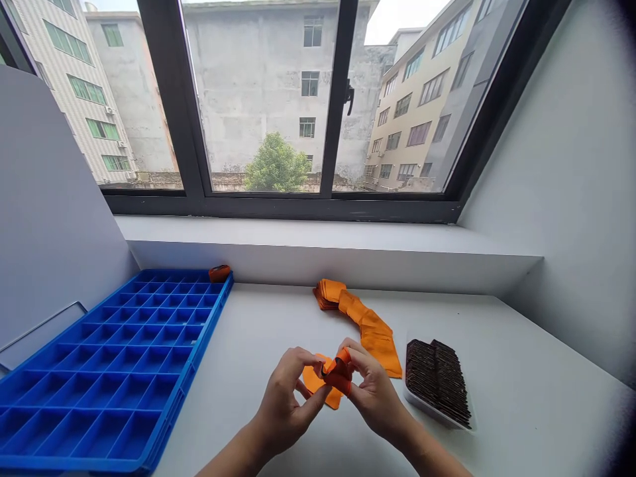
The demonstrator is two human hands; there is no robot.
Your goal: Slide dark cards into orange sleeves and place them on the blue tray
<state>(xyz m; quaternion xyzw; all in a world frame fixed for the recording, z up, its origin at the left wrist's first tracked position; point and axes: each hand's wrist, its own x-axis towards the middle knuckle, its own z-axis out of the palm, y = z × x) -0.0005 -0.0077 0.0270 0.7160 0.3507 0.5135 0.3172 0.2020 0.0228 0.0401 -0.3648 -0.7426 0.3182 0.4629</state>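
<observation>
Between my hands, above the white table, is a small orange fabric pouch [339, 376] with a dark inner side showing. My left hand [293, 391] pinches its left edge between fingers and thumb. On the other side, my right hand [370, 384] grips it with thumb and fingertips. Another flat orange piece [334, 400] lies on the table just beneath, partly covered by the hands. Beyond them, a row of overlapping orange pieces [375, 334] runs back to a small orange stack [328, 293].
At the right stands a clear-white tray [437, 416] packed with thin dark brown pieces [437, 381]. A blue compartment tray [191, 354] fills the left side, with one orange-and-dark item [219, 273] at its far right corner. The window sill [318, 233] bounds the table behind.
</observation>
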